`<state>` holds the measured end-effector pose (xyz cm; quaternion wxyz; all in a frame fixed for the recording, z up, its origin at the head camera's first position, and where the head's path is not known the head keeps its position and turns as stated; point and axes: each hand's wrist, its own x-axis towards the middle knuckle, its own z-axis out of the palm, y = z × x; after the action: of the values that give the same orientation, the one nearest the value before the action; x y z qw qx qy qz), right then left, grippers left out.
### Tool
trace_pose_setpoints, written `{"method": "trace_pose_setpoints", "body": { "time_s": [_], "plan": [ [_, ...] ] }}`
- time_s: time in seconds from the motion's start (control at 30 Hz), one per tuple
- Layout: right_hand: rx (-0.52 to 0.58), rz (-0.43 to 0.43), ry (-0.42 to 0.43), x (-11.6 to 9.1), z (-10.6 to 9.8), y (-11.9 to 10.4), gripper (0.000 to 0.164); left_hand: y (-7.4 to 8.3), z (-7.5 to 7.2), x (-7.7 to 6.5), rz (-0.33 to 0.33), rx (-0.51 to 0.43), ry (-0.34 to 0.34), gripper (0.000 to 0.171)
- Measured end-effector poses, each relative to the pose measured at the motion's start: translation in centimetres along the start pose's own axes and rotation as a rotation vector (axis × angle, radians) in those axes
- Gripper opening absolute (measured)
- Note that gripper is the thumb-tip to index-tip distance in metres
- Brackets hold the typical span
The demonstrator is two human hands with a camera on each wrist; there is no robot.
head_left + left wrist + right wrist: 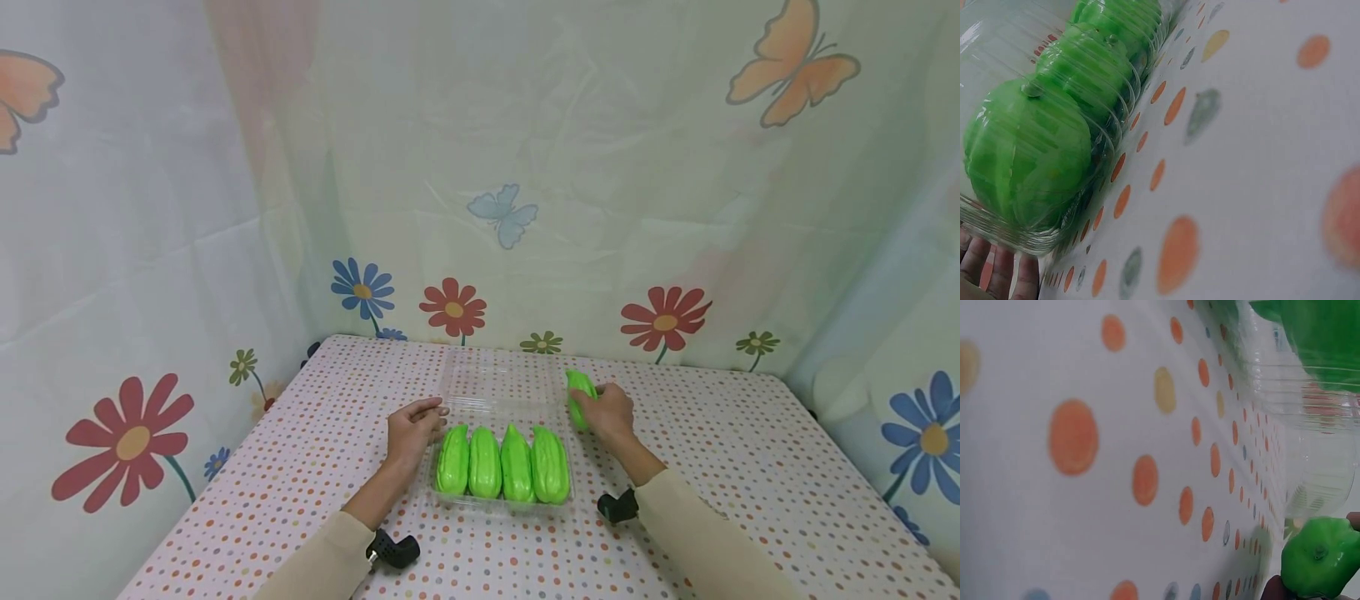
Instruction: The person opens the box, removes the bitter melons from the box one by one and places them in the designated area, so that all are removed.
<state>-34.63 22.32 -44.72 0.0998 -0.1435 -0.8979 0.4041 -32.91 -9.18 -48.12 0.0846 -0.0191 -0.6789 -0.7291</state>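
A clear plastic clamshell box (502, 505) holds several bright green ribbed gourds (485, 467), lying side by side, in the head view. They look like plastic or toy vegetables. To the right of the box, my right hand (613, 414) grips one more green gourd (577, 390) between thumb and fingers. That gourd (1319, 556) shows end-on in the right wrist view. My left hand (412, 429) is at the box's left side, its fingers loosely extended. In the left wrist view its fingers (1000, 275) lie close to the box's edge; contact is unclear.
The box's transparent lid (498, 379) lies folded back, away from me. A dotted cloth (300, 467) covers the table. Behind and beside it hang curtains (570, 275) printed with flowers and butterflies. Black wrist devices (393, 550) are on both forearms.
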Motion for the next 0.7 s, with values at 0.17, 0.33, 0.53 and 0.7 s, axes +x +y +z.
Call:
{"method": "trace_pose_setpoints", "body": {
  "time_s": [0.17, 0.33, 0.53, 0.7],
  "plan": [
    [-0.022, 0.007, -0.011, -0.05, -0.06, 0.24, 0.063, -0.05, -0.01, 0.09, 0.0, 0.001, -0.002, 0.034],
    [-0.045, 0.026, -0.02, 0.01, 0.01, 0.36, 0.062, -0.17, -0.05, 0.13, -0.001, -0.002, -0.002, 0.033],
    [-0.072, 0.029, -0.024, -0.02, 0.3, 0.72, 0.06, -0.07, -0.09, 0.02, -0.004, -0.009, -0.003, 0.033],
    [-0.115, 0.023, -0.025, 0.04, 0.54, 0.62, 0.057, -0.17, -0.1, 0.12, -0.013, 0.001, -0.004, 0.033]
  ]
}}
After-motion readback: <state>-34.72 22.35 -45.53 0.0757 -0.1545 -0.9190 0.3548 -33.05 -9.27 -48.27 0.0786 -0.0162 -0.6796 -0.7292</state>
